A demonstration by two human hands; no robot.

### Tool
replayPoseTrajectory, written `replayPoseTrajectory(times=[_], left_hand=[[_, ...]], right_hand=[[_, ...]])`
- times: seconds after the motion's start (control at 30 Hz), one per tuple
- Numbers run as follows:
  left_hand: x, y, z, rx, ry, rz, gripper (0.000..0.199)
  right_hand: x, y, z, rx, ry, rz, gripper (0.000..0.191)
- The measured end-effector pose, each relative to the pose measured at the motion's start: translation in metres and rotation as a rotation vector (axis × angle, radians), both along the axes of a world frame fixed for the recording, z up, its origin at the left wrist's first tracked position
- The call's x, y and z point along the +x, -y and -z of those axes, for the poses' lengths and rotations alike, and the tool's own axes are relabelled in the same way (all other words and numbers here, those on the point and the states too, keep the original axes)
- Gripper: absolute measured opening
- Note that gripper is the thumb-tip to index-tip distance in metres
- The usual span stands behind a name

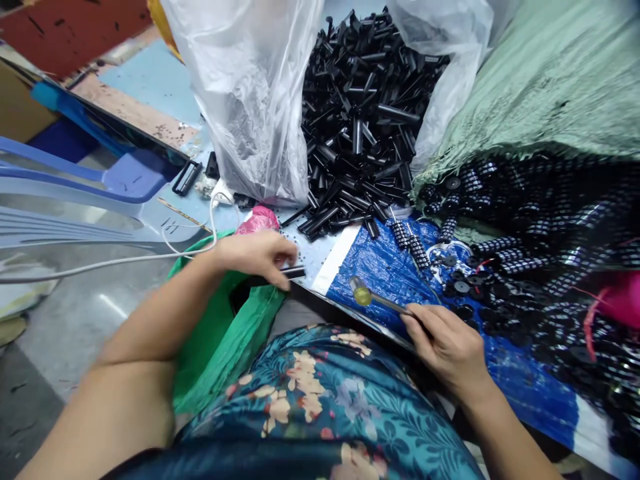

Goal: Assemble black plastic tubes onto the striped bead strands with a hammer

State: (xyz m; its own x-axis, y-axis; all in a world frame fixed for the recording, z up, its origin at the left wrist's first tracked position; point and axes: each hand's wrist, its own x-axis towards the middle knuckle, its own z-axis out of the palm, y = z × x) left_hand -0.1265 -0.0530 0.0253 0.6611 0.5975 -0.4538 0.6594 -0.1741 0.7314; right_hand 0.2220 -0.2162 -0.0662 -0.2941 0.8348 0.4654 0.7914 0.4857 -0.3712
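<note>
My left hand point(257, 257) is curled over the table's near edge, above an open green bag point(200, 360). A short black plastic tube point(295, 272) sticks out between its thumb and fingers; the hand hides the rest. In my right hand point(450, 343) is a small hammer point(367, 293), gripped by its thin handle. Its yellowish, clear plastic head points left, above a blue plastic sheet point(375, 257). Beyond my hands, a heap of black plastic pieces point(360, 133) spills out of a clear plastic bag point(250, 100).
Black rollers with white-dotted rows point(505, 257) and small black discs point(463, 287) lie at the right, partly under a green woven sack point(560, 87). A white cable point(100, 270) crosses near my left forearm. Blue plastic chairs point(100, 193) stand at the left.
</note>
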Motion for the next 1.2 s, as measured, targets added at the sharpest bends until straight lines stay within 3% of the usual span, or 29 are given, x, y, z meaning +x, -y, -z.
replayPoseTrajectory(times=[0.07,0.13,0.27,0.4,0.47,0.57,0.63,0.7,0.8,0.9,1.0,1.1,1.2], left_hand=[[-0.025,-0.001,-0.013,0.02,-0.09,-0.062,0.031],[-0.023,-0.003,-0.011,0.203,-0.109,-0.131,0.028],[0.029,-0.017,0.024,0.683,-0.197,-0.227,0.019],[0.061,-0.037,0.052,0.757,-0.325,-0.221,0.014],[0.06,-0.044,0.058,0.796,-0.261,-0.249,0.016],[0.056,-0.042,0.053,0.849,-0.064,-0.372,0.016],[0.06,-0.032,0.044,0.794,0.113,-0.507,0.019],[0.069,-0.017,0.036,0.601,0.289,-0.65,0.024],[0.084,0.002,0.033,0.231,0.525,-0.847,0.029],[0.092,0.014,0.036,-0.019,0.712,-0.974,0.03],[0.097,0.02,0.037,-0.191,0.762,-0.988,0.037],[0.105,0.024,0.035,-0.287,0.783,-0.957,0.034],[0.119,0.03,0.037,-0.329,0.781,-0.88,0.031]], right_hand=[[0.007,0.0,0.007,0.018,0.077,0.067,0.012],[0.006,-0.004,0.012,0.008,0.113,0.093,0.013],[-0.004,-0.012,0.008,-0.03,0.089,0.086,0.021],[0.013,-0.021,-0.011,-0.063,-0.022,0.129,0.017],[0.039,-0.033,-0.024,-0.028,-0.128,0.287,0.019],[0.088,-0.064,-0.047,0.12,-0.186,0.707,0.031],[0.116,-0.09,-0.06,0.157,-0.09,0.909,0.039],[0.135,-0.116,-0.066,0.051,0.008,0.992,0.05],[0.149,-0.139,-0.065,-0.073,0.05,1.021,0.05],[0.152,-0.135,-0.057,-0.001,-0.074,0.986,0.045],[0.138,-0.109,-0.047,0.063,-0.353,0.832,0.051],[0.101,-0.077,-0.035,0.04,-0.808,0.606,0.05],[0.055,-0.055,-0.026,-0.241,-1.284,0.424,0.043]])
